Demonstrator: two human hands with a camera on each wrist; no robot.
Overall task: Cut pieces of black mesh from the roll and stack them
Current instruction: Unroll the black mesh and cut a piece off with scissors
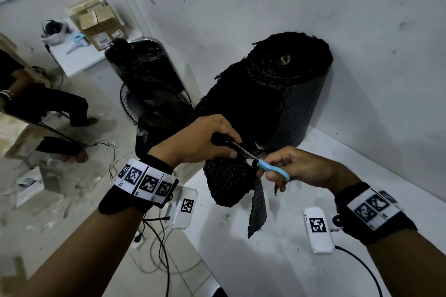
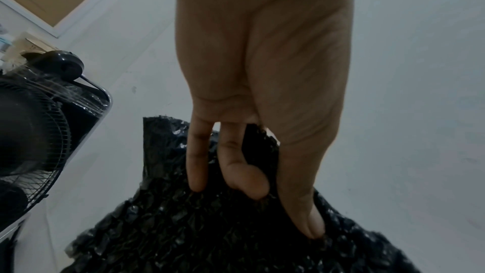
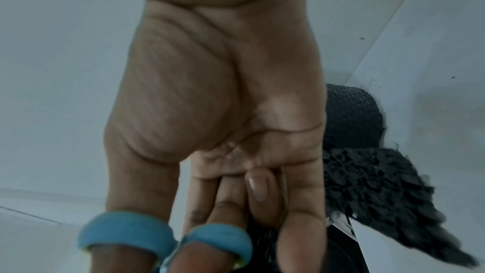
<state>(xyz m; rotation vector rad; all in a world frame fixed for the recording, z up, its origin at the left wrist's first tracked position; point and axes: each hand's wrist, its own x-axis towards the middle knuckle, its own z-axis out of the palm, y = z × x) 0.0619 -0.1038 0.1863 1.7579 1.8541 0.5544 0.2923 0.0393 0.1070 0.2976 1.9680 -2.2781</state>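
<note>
From the head view, our left hand [image 1: 200, 138] bunches mesh [image 1: 229, 181] off the roll [image 1: 277, 94] at the wall; our right hand [image 1: 296, 166] works blue-handled scissors [image 1: 265, 164] — blades near the thumb, a nick risk.

At the left wrist, fingers [image 2: 244, 173] clamp mesh — slack could skew the cut.

At the right wrist, fingers [image 3: 265, 190] fill the loops.

My bench [image 1: 313, 260] lies open right of my hands; ahead, the mesh roll [image 1: 284, 84] stands against the wall [image 1: 313, 7] (no passing behind), a fan [image 1: 149, 94] crowds its left, and cables [image 1: 156, 243] dangle below.
</note>
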